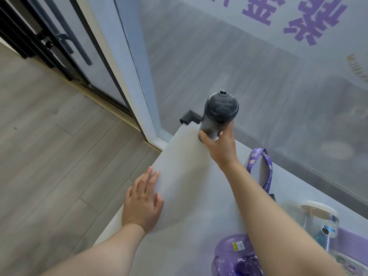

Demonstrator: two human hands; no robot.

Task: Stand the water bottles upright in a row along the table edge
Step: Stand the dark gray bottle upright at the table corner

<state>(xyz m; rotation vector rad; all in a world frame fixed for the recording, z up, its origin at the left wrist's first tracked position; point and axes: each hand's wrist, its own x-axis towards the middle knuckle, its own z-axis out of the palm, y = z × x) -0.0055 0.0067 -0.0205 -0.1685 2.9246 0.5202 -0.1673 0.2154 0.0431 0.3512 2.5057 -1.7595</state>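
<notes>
Precariously | right hand [218, 144] gripped grey bottle [219, 114] at table [185, 166] corner | left hand [143, 204] flat, empty | risk: bottle tipping off edge.

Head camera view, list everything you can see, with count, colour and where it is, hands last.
Table: one, pale grey, centre to lower right.
Corner guard: one, dark grey, on the table's far corner.
Grey bottle: one, dark lid, upright at the far corner.
Purple bottle: one, translucent, near edge, partly behind the right arm.
Clear bottle: one, white lid, lower right.
Strap: one, purple, printed, right of the right arm.
Floor: wood-look grey, left.
Door: black-framed glass, upper left.
Glass wall: frosted, purple lettering, behind the table.
Left hand: flat on the table's left edge.
Right hand: gripping the grey bottle low down.
</notes>
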